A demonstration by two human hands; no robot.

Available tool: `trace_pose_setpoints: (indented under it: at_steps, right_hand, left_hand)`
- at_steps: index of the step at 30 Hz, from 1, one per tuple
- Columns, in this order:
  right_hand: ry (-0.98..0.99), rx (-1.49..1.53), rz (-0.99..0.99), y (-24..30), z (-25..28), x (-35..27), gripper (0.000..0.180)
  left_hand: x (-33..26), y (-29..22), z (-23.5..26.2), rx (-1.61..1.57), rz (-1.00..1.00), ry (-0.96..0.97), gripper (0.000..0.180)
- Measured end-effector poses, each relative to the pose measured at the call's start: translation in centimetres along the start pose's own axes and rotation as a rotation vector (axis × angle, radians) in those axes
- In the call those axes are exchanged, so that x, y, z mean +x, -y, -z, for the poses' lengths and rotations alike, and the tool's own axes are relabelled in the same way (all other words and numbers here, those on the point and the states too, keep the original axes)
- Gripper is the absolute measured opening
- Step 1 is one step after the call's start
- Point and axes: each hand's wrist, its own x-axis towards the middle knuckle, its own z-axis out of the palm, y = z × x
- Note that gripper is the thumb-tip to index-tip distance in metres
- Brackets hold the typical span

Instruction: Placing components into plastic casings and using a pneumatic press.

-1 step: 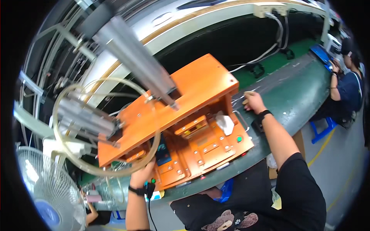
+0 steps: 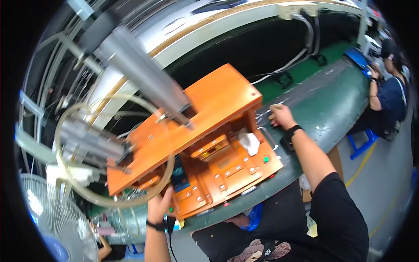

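Observation:
An orange press-like fixture [image 2: 227, 94] stands on the green bench in front of me. A dark blue flat panel [image 2: 180, 175] lies in its left bay. My left hand [image 2: 159, 206] is at the fixture's front left corner, thumb stretched up beside the panel; a clear hose [image 2: 85, 194] loops across the fingers and partly hides them. It looks open. To the right of the fixture, my right hand [image 2: 283, 117] is over the bench with its fingers curled. Pale yellow shows at the fingertips; whether they hold anything cannot be made out.
Metal cylinders [image 2: 142, 70] rise from the fixture's top. A crumpled white wad [image 2: 248, 143] sits in its right bay near a green button [image 2: 266, 159]. A fan [image 2: 52, 218] stands at lower left. A co-worker [image 2: 388, 91] sits at the far right; another person's arm [image 2: 104, 249] shows at lower left.
The whole view has shifted slightly, so the fixture and both hands appear a little farther left. The hands keep nearly the same places by the fixture.

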Motion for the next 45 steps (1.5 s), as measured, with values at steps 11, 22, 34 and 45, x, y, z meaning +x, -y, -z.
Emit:
trace_pose_setpoints:
  at_steps: [11, 22, 34, 45]
  right_hand:
    - [-0.416, -0.723, 0.448, 2.6, 1.7, 5.2, 0.053]
    - [-0.41, -1.218, 0.161, 6.2, -0.2, 7.7, 0.038]
    - [0.034, 0.686, -0.146, 6.4, 3.5, -7.9, 0.039]
    - [0.732, 0.886, -0.036, 0.1, -1.8, -36.6, 0.083]
  left_hand:
    - [-6.5, 1.9, -7.2, -0.066, -0.223, -0.626, 0.055]
    - [-6.8, 3.2, -6.5, 0.025, -0.234, -0.587, 0.07]
    - [-7.3, 3.7, -5.6, 0.112, -0.323, -0.639, 0.063]
    - [-11.8, -2.1, -4.9, -0.196, -0.583, -0.288, 0.056]
